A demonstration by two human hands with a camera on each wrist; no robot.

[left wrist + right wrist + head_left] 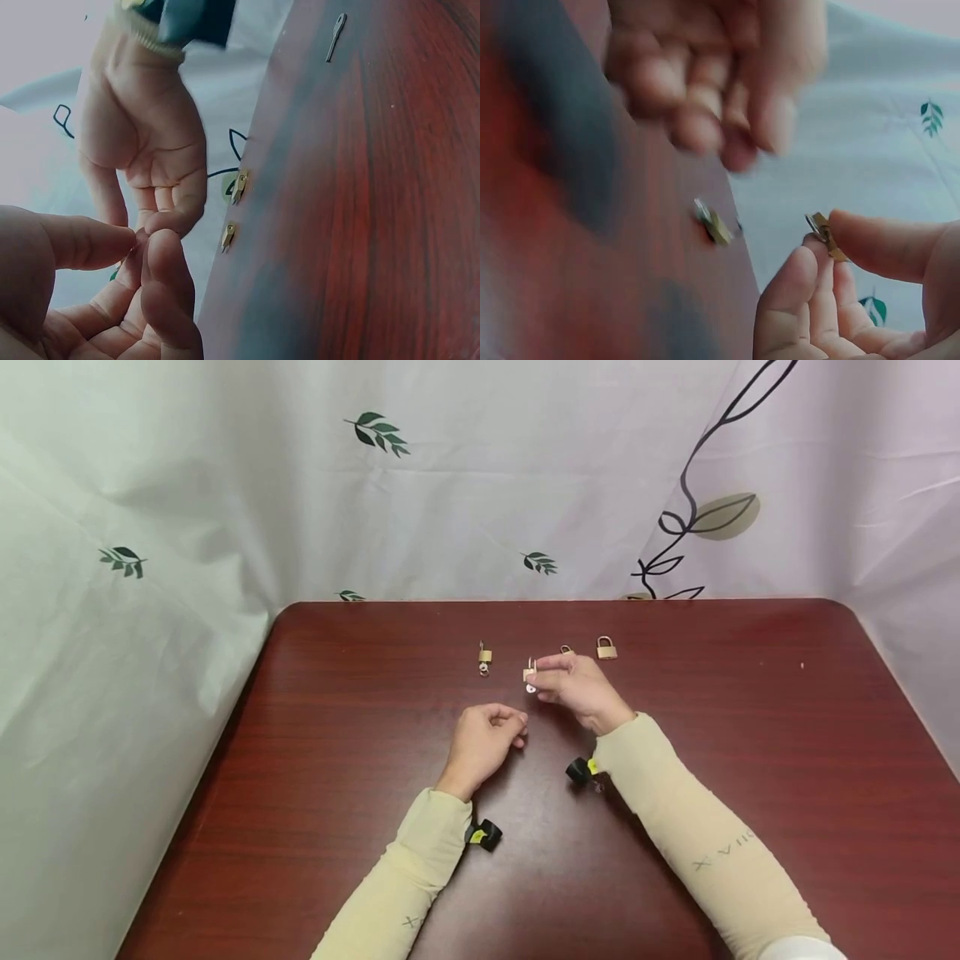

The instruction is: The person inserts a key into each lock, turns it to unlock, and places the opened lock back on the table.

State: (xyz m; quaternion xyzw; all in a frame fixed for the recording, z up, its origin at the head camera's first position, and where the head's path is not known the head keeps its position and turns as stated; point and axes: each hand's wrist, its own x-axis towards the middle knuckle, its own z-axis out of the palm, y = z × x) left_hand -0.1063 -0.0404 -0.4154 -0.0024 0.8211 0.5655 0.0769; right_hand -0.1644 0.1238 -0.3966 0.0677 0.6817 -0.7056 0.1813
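My right hand (581, 689) pinches a small brass padlock (529, 675) between thumb and fingertips, above the table. Its shackle points up, and a silvery key (531, 688) hangs at its bottom. In the right wrist view the padlock (829, 236) shows edge-on at the fingertips. Just nearer and to the left, my left hand (487, 739) hovers with loosely bent fingers, thumb close to the forefinger; nothing shows in it. Another brass padlock (485, 657), with a key at its lower end, lies farther back on the left.
Beyond the right hand lie a small padlock (567, 650), partly hidden, and a larger brass padlock (606, 649). Farther right, a thin key-like piece (337, 37) lies on the dark red wooden table (360, 668). A patterned white curtain (450, 510) hangs behind the table's back edge.
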